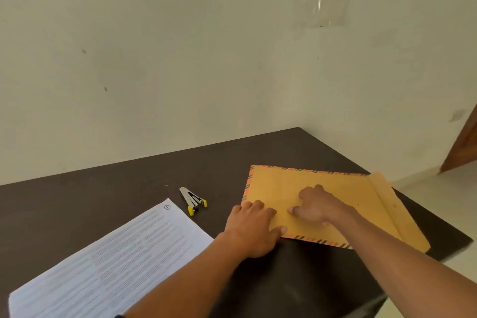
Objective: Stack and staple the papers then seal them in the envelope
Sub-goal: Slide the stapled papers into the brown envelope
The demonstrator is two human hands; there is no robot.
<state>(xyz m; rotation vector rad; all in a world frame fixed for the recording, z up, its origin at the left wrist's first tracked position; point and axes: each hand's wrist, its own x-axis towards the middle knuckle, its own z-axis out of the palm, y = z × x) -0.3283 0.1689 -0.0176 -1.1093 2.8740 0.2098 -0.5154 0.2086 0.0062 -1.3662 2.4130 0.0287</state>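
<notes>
pressing flat on envelope [333, 196] at dark table's [129, 178] right corner: left hand [251, 230] spread over its near-left edge, right hand [316, 205] fingers curled mid-sheet. papers [103, 263] and stapler [193, 200] lying left, apart; pale wall [154, 59] behind.

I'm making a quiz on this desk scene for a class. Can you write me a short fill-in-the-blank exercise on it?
1. Both hands, left hand and right hand, rest on the ____.
2. The stapler lies between the envelope and the ____.
3. The envelope's flap is ____.

Missing words: envelope; papers; open
</notes>
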